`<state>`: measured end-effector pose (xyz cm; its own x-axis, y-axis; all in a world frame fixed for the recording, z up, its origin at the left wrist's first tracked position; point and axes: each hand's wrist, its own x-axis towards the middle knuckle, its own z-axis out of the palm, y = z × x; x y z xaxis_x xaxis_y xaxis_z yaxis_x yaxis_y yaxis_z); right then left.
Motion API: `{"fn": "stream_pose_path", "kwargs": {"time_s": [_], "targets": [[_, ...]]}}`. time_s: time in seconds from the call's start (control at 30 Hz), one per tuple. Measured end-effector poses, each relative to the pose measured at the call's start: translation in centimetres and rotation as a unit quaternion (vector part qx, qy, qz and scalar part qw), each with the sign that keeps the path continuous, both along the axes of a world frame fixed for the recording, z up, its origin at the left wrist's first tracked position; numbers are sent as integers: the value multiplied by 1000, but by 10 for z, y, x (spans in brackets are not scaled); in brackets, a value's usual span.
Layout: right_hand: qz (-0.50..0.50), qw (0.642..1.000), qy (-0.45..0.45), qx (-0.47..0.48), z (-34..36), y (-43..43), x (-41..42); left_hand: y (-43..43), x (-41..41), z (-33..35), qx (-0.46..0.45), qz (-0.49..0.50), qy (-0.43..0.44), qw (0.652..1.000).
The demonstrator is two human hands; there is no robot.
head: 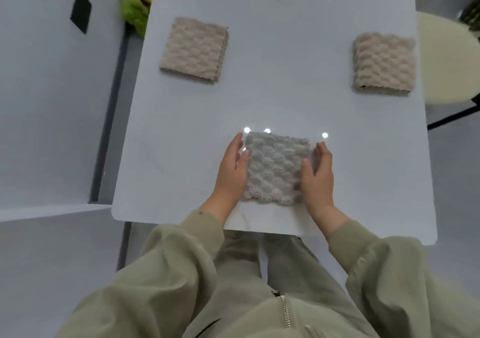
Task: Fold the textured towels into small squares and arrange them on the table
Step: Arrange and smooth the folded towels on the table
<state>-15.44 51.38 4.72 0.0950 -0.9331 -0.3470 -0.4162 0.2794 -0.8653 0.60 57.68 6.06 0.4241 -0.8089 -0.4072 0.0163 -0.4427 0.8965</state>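
Three beige bubble-textured towels lie folded into squares on the white table point(272, 98). One folded towel point(194, 49) sits at the far left, another point(384, 63) at the far right by the table's edge. The third towel point(275, 167) lies near the front edge, between my hands. My left hand point(232, 170) rests flat against its left side with straight fingers. Against the right side lies my right hand point(318, 175), fingers straight, thumb on the towel's top.
A round cream stool point(446, 59) stands right of the table. Green and pink soft items point(135, 10) lie beyond the table's far left corner. A grey partition point(52, 104) with a black patch runs along the left.
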Motion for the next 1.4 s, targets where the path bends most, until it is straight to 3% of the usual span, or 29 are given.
{"fn": "stream_pose_path", "kwargs": {"time_s": [0.33, 0.57, 0.77, 0.97, 1.1, 1.2, 1.27, 1.33, 1.4], "targets": [[50, 999, 8, -8, 8, 33, 0, 19, -26, -8, -34, -60, -23, 997], [16, 1000, -4, -2, 5, 36, -26, 35, -33, -10, -18, 19, 36, 999], [44, 999, -7, -21, 6, 51, -6, 32, -48, -10, -34, 13, 19, 999], [36, 999, 1, -22, 5, 48, -18, 30, -32, 3, -5, -22, 18, 1000], [59, 997, 41, -32, 10, 29, -30, 38, 6, 6, 86, 8, 22, 996], [104, 991, 67, -54, 20, 9, -26, 51, 28, 8, 208, -46, 156, 964], [167, 980, 90, -63, 27, -6, -15, 60, 27, 12, 275, -230, 218, 908], [245, 959, 127, -70, 32, -22, 1, 64, 12, 11, 298, -411, 210, 835], [330, 924, 178, -70, 37, -35, 20, 62, -8, 4, 276, -490, 202, 802]]}}
